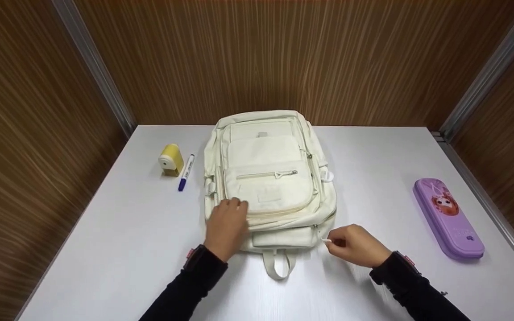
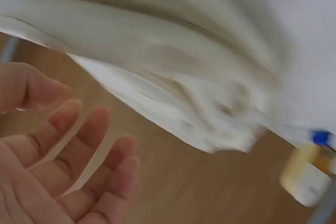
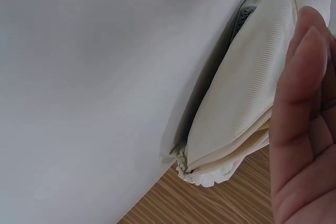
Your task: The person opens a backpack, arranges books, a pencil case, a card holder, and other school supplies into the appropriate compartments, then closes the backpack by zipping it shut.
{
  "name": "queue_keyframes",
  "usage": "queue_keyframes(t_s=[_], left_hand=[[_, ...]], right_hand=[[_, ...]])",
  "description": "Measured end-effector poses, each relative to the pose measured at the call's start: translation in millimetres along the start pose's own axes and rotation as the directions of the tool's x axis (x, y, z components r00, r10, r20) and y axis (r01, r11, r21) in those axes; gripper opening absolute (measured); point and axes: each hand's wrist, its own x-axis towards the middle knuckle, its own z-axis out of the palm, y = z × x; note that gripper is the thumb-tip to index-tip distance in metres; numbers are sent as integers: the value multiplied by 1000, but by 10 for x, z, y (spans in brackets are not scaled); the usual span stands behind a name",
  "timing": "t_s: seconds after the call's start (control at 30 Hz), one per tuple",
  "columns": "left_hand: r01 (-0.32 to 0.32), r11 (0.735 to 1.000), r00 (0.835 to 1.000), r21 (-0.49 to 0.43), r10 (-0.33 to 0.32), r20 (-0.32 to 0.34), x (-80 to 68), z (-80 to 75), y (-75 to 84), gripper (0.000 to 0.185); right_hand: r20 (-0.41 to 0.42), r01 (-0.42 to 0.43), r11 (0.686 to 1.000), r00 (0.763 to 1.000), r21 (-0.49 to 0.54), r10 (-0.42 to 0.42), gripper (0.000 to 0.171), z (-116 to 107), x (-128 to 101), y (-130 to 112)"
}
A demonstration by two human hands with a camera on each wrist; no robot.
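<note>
A cream backpack (image 1: 263,151) lies flat on the white table, its top handle loop (image 1: 278,267) toward me. My right hand (image 1: 355,245) pinches a white zipper pull (image 1: 325,240) at the near right corner of the bag. In the right wrist view, the thumb and fingers (image 3: 307,66) stand close together beside the bag's side; the pull itself is hidden there. Over the near left part of the bag is my left hand (image 1: 228,229). The left wrist view has its fingers (image 2: 94,129) relaxed and slightly bent, with nothing between them and the blurred bag fabric (image 2: 131,40) apart from them.
To the left of the bag stand a yellow and white pencil sharpener (image 1: 171,159) and a white marker (image 1: 186,173) with a blue cap. A purple pencil case (image 1: 449,218) lies at the right. Wood-grain panels (image 1: 283,62) wall the table's back and sides.
</note>
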Motion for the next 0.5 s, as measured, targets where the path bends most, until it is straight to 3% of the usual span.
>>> queue_keyframes(t_s=[0.1, 0.23, 0.37, 0.5], left_hand=[[-82, 995, 997, -50, 82, -4, 89, -8, 388, 26], [-168, 986, 985, 8, 168, -41, 151, 87, 802, 44], [-156, 983, 988, 95, 157, -7, 188, 193, 1052, 65], [-119, 982, 992, 148, 113, 48, 209, 253, 1179, 77]], right_hand=[[-7, 24, 1000, 1000, -2, -24, 32, 20, 18, -27], [-6, 28, 1000, 1000, 4, -28, 34, 38, 39, -52], [-9, 34, 999, 999, 13, -34, 33, 51, 52, -62], [-29, 52, 999, 998, 9, -52, 31, 59, 54, -64]])
